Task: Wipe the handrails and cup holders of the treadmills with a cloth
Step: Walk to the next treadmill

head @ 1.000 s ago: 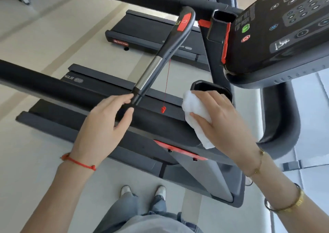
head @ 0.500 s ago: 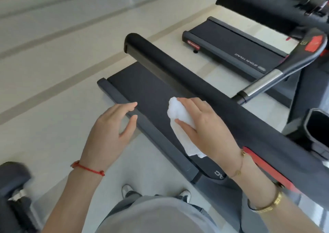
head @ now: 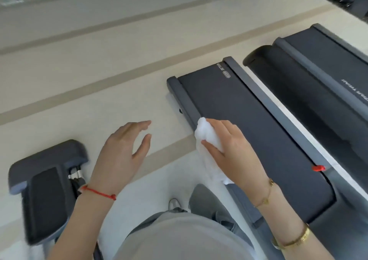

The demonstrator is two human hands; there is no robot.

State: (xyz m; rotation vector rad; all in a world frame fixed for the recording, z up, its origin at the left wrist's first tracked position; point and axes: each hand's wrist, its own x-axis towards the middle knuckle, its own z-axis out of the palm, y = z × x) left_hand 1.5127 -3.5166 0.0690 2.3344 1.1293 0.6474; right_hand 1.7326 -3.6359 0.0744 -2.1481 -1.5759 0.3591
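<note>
My right hand [head: 233,152] is shut on a crumpled white cloth [head: 207,138] and hangs in the air over the left side rail of a treadmill deck [head: 229,104]. The thick black handrail [head: 298,100] runs diagonally to the right of that hand and is apart from it; the cloth is not touching it. My left hand [head: 123,152] hovers open over the pale floor with its fingers spread and nothing in it. No cup holder or console is in view.
A small red safety clip [head: 318,168] hangs near the deck's right edge. A second treadmill deck [head: 334,56] lies beyond the handrail. The dark foot of another machine [head: 45,160] sits on the floor at lower left. My legs and shoe show at the bottom.
The view has swung left and down, away from the console and cup holder. My right hand with the cloth has come off the handrail; my left hand has let go of the side bar and opened.
</note>
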